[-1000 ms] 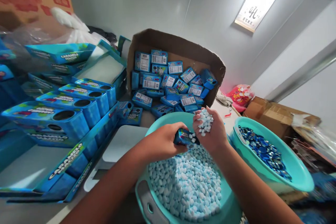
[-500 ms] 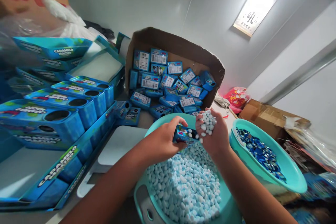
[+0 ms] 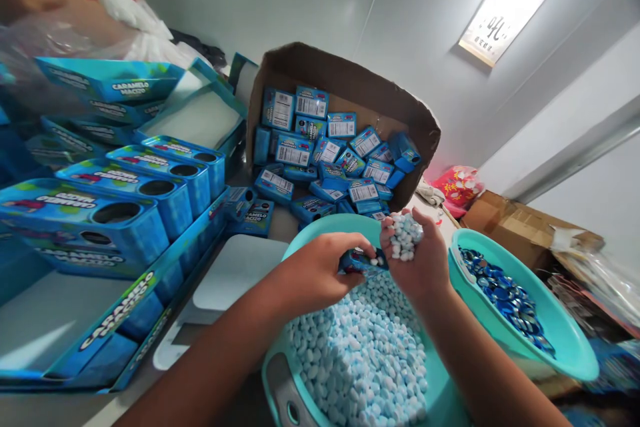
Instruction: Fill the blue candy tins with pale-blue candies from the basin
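My left hand [image 3: 320,270] grips a small printed blue box [image 3: 355,259], its thumb and fingers on either side. A few white candies show at the box's end near the fingertips. Close beside it, my right hand [image 3: 425,263] is cupped, palm up, around a heap of small white and pale-blue candies [image 3: 405,237]. Both hands are above a teal basin [image 3: 323,230] filled with loose candies [image 3: 360,353] of the same kind. My left hand's fingers partly hide the box.
Behind the basin, a tilted cardboard carton [image 3: 345,73] holds many small blue boxes. A flat white scale-like device [image 3: 240,273] lies left of the basin, beside a display tray [image 3: 65,307] of larger blue boxes. At right stands another teal basin [image 3: 575,347] with shiny blue round pieces.
The whole view has shifted slightly, so things sit further right. My left index finger has curled down over the box's end. The right hand still cups its candies.
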{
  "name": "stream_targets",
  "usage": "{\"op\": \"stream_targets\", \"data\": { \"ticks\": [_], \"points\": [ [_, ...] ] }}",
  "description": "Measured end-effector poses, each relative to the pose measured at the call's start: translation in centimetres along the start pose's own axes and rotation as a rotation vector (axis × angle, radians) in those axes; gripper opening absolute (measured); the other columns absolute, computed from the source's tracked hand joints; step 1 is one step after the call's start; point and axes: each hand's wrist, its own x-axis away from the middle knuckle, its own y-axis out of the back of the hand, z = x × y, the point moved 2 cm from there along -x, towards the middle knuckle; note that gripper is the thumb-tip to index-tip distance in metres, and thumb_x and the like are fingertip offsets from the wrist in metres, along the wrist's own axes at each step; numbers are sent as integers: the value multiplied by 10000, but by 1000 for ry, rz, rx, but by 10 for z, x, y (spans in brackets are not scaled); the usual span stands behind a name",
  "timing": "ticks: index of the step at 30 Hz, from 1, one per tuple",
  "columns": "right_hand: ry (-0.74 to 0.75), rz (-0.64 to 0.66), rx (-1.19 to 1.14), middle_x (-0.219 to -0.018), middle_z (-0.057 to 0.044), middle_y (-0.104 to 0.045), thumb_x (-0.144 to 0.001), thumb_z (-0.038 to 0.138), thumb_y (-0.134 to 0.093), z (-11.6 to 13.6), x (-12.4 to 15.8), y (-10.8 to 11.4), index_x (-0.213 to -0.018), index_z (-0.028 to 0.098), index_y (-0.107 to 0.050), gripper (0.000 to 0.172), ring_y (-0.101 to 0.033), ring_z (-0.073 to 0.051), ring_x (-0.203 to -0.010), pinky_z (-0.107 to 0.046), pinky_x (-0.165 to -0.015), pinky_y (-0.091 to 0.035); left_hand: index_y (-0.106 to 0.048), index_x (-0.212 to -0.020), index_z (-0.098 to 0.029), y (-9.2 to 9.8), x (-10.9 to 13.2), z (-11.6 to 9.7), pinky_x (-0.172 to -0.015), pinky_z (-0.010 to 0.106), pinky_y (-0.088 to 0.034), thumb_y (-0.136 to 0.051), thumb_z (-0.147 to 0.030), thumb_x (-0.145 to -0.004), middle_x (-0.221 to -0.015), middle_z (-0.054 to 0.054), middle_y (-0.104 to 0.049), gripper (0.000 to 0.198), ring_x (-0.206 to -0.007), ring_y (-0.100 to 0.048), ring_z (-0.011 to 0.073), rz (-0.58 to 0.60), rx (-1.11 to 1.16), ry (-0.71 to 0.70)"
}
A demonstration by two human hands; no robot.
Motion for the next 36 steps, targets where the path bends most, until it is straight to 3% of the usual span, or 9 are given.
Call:
{"op": "stream_targets", "data": {
  "ticks": [8,13,17,23,30,36],
  "points": [
    [90,70,64,-689,16,-607,-736,199,-655,-3,2,1,-738,176,-558,100,-632,-113,-685,-173,-563,-536,-566,-1269,-280,1,0,1,-714,261,-473,-668,-163,-739,-1094,-17,-688,552,-793,-637,141,-50,-30,20],
    [115,134,115,-679,34,-590,-715,235,-694,-8,1,3,-732,188,-552,151,-614,-102,-668,-175,-556,-522,-657,-1109,-245,1,-1,2,-812,264,-480,-638,-139,-750,-1065,-8,-704,376,-935,-653,174,-14,-22,-12],
    [145,153,152,-678,36,-591,-708,267,-698,-9,-1,5,-743,206,-544,169,-623,-113,-687,-189,-559,-517,-659,-1105,-251,0,-1,4,-892,266,-475,-632,-137,-756,-1130,-11,-695,368,-1042,-639,183,-10,-14,-11],
    [160,172,157,-669,28,-589,-699,298,-694,-14,1,3,-696,198,-541,183,-632,-125,-693,-208,-576,-512,-584,-1190,-258,-1,-1,5,-816,294,-487,-650,-185,-767,-1114,7,-686,435,-951,-656,192,-11,-50,40],
    [154,176,168,-660,20,-589,-727,311,-663,-12,3,1,-674,184,-559,172,-641,-136,-689,-227,-619,-523,-598,-1014,-244,0,0,3,-677,258,-436,-649,-182,-769,-883,-38,-666,258,-750,-613,134,3,-83,80],
    [141,176,197,-615,15,-582,-740,301,-658,-12,4,0,-636,185,-560,185,-639,-149,-664,-264,-693,-542,-644,-1004,-243,-1,-2,4,-759,273,-451,-632,-141,-771,-979,-24,-689,255,-869,-632,158,29,-68,18]
  ]
}}
